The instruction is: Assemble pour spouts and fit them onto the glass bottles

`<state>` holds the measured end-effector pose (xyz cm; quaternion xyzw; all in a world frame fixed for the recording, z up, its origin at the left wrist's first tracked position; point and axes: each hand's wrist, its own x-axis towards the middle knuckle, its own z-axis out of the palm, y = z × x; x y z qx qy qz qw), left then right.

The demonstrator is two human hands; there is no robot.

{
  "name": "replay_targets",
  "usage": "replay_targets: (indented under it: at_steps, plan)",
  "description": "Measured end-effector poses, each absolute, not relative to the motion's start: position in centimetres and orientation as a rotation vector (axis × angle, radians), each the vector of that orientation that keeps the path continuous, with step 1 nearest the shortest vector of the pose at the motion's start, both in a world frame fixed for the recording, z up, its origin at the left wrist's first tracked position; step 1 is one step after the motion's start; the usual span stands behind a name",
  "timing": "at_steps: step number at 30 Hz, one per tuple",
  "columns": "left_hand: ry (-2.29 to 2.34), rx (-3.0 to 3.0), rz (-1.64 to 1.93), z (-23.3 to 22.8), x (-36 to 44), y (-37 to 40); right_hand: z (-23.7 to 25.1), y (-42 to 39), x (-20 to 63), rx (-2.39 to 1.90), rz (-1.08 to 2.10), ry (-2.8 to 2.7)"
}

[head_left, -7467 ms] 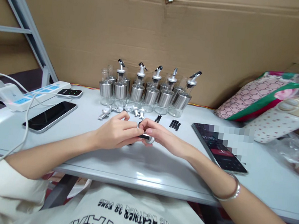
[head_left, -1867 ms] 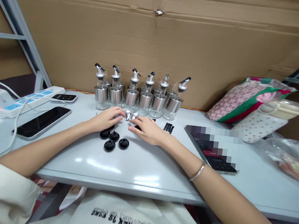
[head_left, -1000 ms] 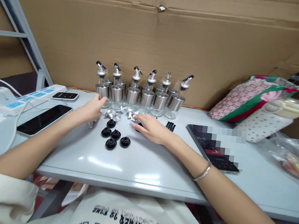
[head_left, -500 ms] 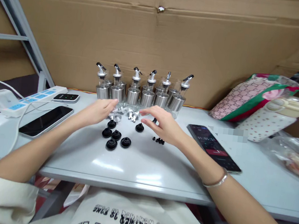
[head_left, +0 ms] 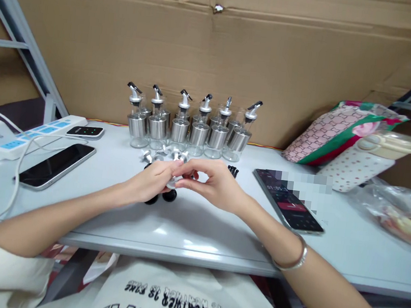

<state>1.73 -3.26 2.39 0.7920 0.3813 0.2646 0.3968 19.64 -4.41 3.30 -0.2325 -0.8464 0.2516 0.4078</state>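
My left hand (head_left: 154,180) and my right hand (head_left: 217,185) meet above the table, fingertips almost touching. Between them is a small silver-grey pourer part (head_left: 172,183), mostly covered by the fingers. My left fingers are closed at its left side, while my right thumb and fingers pinch it from the right. Below the hands lie round black stoppers (head_left: 169,195), some hidden by my left hand. Just beyond sit several loose silver pourer tops (head_left: 147,156). Small black levers (head_left: 233,171) lie past my right hand.
Glass and steel oil bottles (head_left: 179,131) stand in rows at the back, the front ones with pourers. On the left are a phone (head_left: 57,166) and a power strip (head_left: 45,131). A lit phone (head_left: 289,200), a dotted bottle (head_left: 360,166) and a plastic bag (head_left: 399,215) lie right.
Both hands have come together and nearer to me, from apart over the loose parts. A silver-grey pourer part is now between them. The view has shifted slightly.
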Motion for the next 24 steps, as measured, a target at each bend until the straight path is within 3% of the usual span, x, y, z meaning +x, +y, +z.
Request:
replay_targets:
  at_steps: [5, 9, 14, 24]
  plan:
    - [0.964, 2.321, 0.893, 1.9, 1.0, -3.1, 3.9, -4.1, 20.5, -0.713, 0.562, -2.048]
    - [0.625, 2.708, 1.139, 1.4, 0.7, -2.6, 4.4, -3.7, 21.4, -0.827, 0.577, -1.935]
    - [0.315, 3.086, 1.132, 1.5, 1.0, -2.3, 4.3, -3.2, 21.7, -0.882, 0.683, -1.976]
    - [0.347, 3.216, 1.134, 1.5, 1.0, -2.5, 4.2, -3.2, 21.6, -0.908, 0.686, -2.026]
